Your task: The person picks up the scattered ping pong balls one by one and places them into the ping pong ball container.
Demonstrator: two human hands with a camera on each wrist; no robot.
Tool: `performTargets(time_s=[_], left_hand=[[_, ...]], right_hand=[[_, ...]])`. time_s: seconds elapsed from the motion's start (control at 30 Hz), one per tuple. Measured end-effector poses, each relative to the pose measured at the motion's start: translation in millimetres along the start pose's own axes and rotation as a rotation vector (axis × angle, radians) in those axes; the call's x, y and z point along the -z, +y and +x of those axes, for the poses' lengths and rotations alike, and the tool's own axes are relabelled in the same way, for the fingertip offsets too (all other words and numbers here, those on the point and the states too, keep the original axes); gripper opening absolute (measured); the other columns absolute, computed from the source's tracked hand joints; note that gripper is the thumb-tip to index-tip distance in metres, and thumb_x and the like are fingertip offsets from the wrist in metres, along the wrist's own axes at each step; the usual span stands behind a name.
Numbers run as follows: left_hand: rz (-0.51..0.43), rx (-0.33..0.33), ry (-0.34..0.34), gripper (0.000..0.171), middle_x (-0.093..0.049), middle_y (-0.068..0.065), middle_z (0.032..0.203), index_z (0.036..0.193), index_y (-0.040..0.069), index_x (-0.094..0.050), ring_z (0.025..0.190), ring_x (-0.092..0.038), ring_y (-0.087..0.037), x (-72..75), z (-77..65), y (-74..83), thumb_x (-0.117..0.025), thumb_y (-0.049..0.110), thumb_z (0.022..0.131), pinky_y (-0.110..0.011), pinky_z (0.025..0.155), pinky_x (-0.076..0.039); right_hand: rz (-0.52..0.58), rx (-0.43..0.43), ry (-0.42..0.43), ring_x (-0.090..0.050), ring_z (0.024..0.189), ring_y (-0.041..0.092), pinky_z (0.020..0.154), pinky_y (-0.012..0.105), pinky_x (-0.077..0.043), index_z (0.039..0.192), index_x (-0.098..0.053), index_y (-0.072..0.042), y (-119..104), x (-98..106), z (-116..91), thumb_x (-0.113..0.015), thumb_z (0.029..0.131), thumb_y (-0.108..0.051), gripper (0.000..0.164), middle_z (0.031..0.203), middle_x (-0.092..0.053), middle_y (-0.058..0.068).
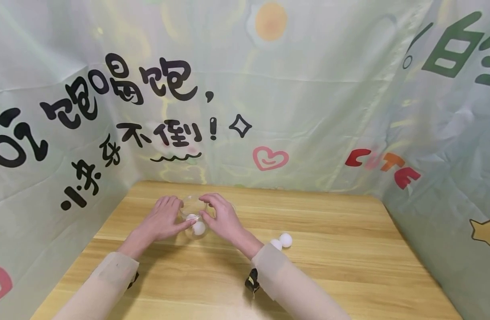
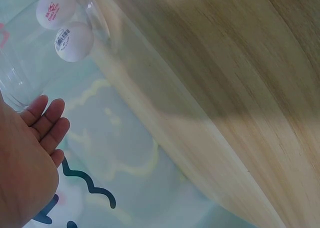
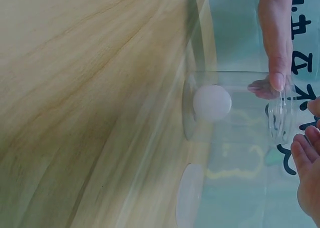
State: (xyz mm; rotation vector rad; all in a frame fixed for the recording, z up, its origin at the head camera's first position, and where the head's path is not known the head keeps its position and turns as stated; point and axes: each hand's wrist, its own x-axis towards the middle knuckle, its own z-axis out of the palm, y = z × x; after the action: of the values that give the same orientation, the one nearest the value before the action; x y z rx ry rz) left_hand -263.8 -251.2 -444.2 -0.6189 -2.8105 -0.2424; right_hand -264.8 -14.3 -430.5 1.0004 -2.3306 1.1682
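Observation:
A clear jar (image 1: 194,206) stands upright on the wooden table between my two hands. Two white ping-pong balls lie low inside it; the left wrist view shows red print on one ball (image 2: 56,8) and dark print on the other (image 2: 74,41). My left hand (image 1: 162,221) holds the jar's left side near the top, its thumb across the front. From the right, my right hand (image 1: 226,218) curves its thumb and forefinger round the upper edge. The jar's ringed upper end (image 3: 281,119) lies between both hands in the right wrist view.
Two more white balls, one nearer the right (image 1: 285,240) and one partly behind my sleeve (image 1: 275,244), rest on the table (image 1: 329,275). A pale, round, flat piece (image 3: 190,195) lies beside the jar. Printed cloth walls (image 1: 309,111) enclose the table's back and sides.

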Motion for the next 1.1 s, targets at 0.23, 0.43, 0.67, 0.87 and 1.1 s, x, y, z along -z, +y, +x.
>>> performTargets(time_s=[0.23,0.43,0.67,0.87,1.1], left_hand=[[-0.007,0.008,-0.004,0.07,-0.054,-0.009,0.104,0.115,0.0,-0.057,0.103,-0.049,-0.032,-2.0,-1.8,0.0,-0.06,0.067,0.095,-0.053,0.102,-0.04],[-0.027,0.014,0.001,0.07,-0.055,-0.011,0.108,0.116,-0.001,-0.056,0.105,-0.049,-0.033,-1.3,-2.1,0.2,-0.061,0.065,0.094,-0.055,0.104,-0.039],[-0.019,0.013,0.0,0.072,-0.055,-0.011,0.109,0.117,-0.001,-0.056,0.107,-0.049,-0.034,-1.6,-1.0,-0.7,-0.06,0.067,0.094,-0.054,0.106,-0.038],[-0.024,0.019,-0.004,0.072,-0.056,-0.012,0.111,0.118,-0.001,-0.056,0.108,-0.05,-0.034,-0.5,-1.0,-0.4,-0.06,0.067,0.094,-0.055,0.106,-0.037],[-0.022,0.012,-0.002,0.071,-0.055,-0.01,0.108,0.117,-0.001,-0.056,0.106,-0.05,-0.033,-1.1,-1.0,-0.3,-0.061,0.067,0.094,-0.054,0.104,-0.038]], right_hand=[[0.049,0.026,0.034,-0.066,0.116,0.022,0.099,0.031,-0.054,0.13,-0.065,-0.003,-4,7,-4,-0.073,0.096,-0.008,0.035,0.132,-0.066,0.009],[0.073,0.033,0.063,-0.065,0.118,0.023,0.098,0.033,-0.055,0.131,-0.065,-0.002,-8,15,-8,-0.072,0.097,-0.01,0.035,0.132,-0.066,0.01],[0.116,0.071,0.12,-0.066,0.117,0.025,0.098,0.034,-0.055,0.13,-0.065,0.001,-11,27,-11,-0.073,0.095,-0.005,0.036,0.13,-0.067,0.012],[0.168,0.102,0.17,-0.065,0.117,0.026,0.1,0.031,-0.054,0.129,-0.064,0.004,-15,39,-15,-0.073,0.094,-0.002,0.036,0.129,-0.067,0.013],[0.213,0.146,0.235,-0.065,0.119,0.029,0.099,0.037,-0.056,0.127,-0.065,0.003,-18,53,-20,-0.072,0.093,0.003,0.034,0.129,-0.066,0.015]])
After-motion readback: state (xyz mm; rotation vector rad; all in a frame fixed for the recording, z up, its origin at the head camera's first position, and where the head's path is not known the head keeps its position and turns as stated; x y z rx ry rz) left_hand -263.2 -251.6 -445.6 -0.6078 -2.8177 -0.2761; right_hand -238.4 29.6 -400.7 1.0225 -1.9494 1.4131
